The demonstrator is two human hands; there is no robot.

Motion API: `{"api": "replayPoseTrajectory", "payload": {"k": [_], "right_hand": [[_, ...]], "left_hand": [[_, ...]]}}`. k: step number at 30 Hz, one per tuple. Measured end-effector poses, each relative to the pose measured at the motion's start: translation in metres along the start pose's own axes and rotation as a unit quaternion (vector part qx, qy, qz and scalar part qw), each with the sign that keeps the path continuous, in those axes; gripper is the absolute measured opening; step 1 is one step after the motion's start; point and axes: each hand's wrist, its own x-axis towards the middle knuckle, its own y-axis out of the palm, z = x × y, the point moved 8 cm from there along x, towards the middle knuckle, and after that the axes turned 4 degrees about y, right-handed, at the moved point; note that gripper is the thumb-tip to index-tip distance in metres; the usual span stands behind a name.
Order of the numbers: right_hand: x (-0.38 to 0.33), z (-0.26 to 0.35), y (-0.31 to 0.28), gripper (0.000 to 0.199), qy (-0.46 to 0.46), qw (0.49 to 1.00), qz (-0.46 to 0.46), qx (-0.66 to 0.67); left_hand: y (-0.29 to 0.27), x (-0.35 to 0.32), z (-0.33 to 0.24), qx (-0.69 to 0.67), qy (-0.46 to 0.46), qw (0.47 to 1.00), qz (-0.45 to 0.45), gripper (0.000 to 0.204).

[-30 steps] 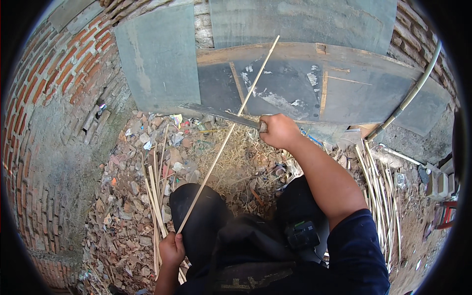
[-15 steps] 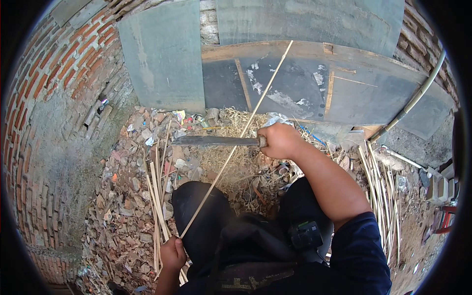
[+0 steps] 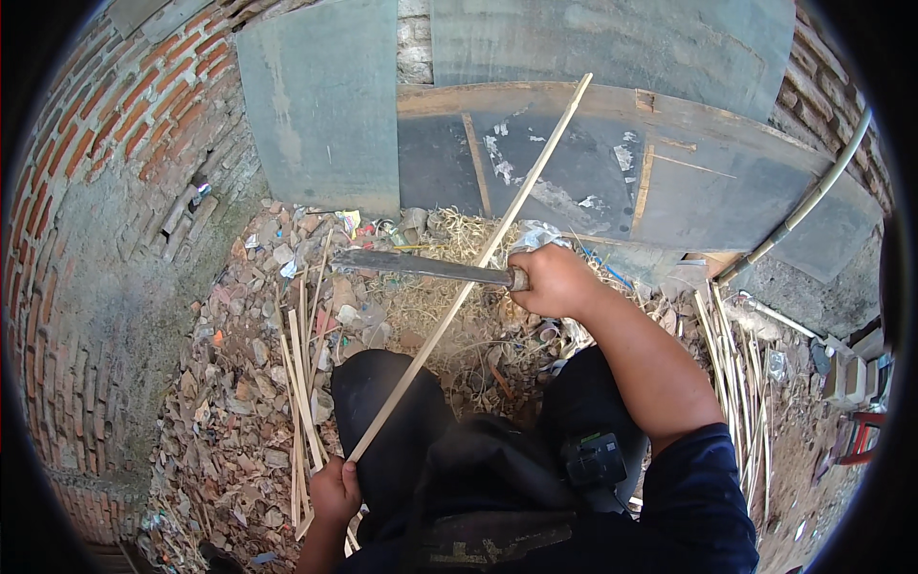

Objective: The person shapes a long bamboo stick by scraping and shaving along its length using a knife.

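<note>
Wrapped round the handle of a machete (image 3: 421, 266), my right hand (image 3: 555, 279) holds the dark blade level, pointing left. The blade crosses over a long pale bamboo strip (image 3: 411, 375); whether the two touch I cannot tell. Beside my left knee, my left hand (image 3: 335, 491) grips the strip's near end. The strip slants up and away to the right, its far tip in front of the dark panel. Thin curled shavings (image 3: 457, 234) lie heaped on the ground beneath the blade.
Several bamboo strips (image 3: 298, 383) lie at my left, and another bundle (image 3: 736, 373) at my right. Rubble (image 3: 229, 421) covers the ground. A brick wall (image 3: 67, 239) rises on the left; boards (image 3: 316, 115) stand ahead. A pole (image 3: 813, 187) leans at the far right.
The bamboo strip has turned so its wider side shows, and its far tip has shifted right. My right hand and the machete have moved slightly nearer, the blade tilting a little.
</note>
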Motion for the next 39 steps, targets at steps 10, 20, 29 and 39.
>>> {"api": "replayPoseTrajectory", "payload": {"k": [10,20,29,39], "right_hand": [[0.006,0.006,0.009,0.029,0.005,0.998,0.045,-0.034],[0.007,0.003,0.008,0.028,-0.014,0.999,0.004,-0.039],[0.008,-0.003,0.0,0.03,0.018,0.998,0.017,-0.066],[0.021,-0.015,-0.002,0.033,0.018,0.999,0.013,0.043]], "left_hand": [[0.003,0.007,-0.003,0.007,0.007,1.0,-0.017,0.039],[0.002,0.002,-0.005,0.04,0.005,0.999,-0.02,0.039],[-0.001,0.001,-0.009,0.04,0.024,0.998,-0.04,0.038],[0.002,0.006,-0.006,0.034,0.014,0.999,-0.03,0.04]]}}
